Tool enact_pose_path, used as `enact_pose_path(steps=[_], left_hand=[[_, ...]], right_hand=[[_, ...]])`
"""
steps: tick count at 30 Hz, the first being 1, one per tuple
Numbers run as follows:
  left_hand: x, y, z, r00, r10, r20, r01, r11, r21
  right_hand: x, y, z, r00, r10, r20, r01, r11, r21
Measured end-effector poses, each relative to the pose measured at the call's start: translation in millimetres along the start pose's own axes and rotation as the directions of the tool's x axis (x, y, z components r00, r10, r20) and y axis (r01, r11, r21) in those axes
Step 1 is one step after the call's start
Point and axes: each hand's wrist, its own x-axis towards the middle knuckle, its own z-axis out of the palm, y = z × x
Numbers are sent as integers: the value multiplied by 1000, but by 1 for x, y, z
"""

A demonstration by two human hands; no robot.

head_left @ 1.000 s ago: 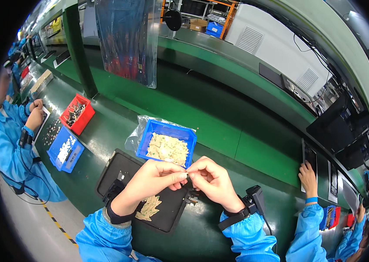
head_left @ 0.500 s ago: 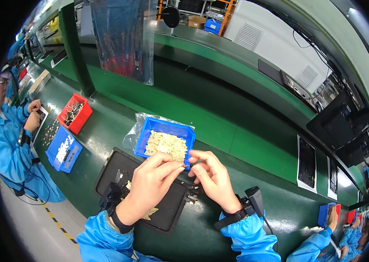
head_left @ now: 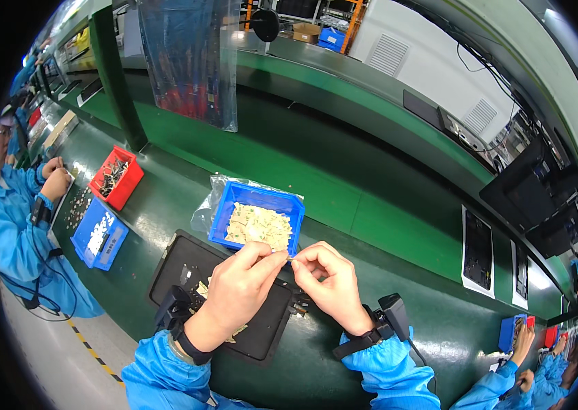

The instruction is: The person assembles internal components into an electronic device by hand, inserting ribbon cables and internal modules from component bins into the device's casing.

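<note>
My left hand (head_left: 238, 294) and my right hand (head_left: 330, 283) meet just in front of a blue bin (head_left: 217, 229). Both are closed in a pinch, fingertips almost touching, on something too small to make out. Many flat cream-coloured pieces (head_left: 258, 224) fill the bin, which sits on a clear plastic bag (head_left: 201, 217). Beneath my left hand and wrist lies a black tray (head_left: 173, 263) with a few cream pieces (head_left: 201, 288) on it, partly hidden. Small black parts (head_left: 298, 301) lie by the tray's right side, below my right hand.
To the left stand a red bin (head_left: 128, 188) of small metal parts and a blue bin (head_left: 113, 247) of white pieces, near a co-worker in blue (head_left: 19, 232). A clear plastic bag (head_left: 190, 68) hangs ahead. Dark panels (head_left: 478, 253) lie at the right, beyond which other people work.
My right hand's fingers have come together into a pinch and its fingertips have moved left, close to the left hand's. The left hand has barely moved.
</note>
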Motion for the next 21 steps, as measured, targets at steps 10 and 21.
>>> enact_pose_path(steps=[10,21], left_hand=[[-1,-12,1,928,-347,137,372,838,-399],[10,-17,-6,996,-32,-83,45,986,161]], right_hand=[[-4,-2,9,988,-146,-39,144,988,-59],[-1,8,6,990,78,-117,-68,994,85]])
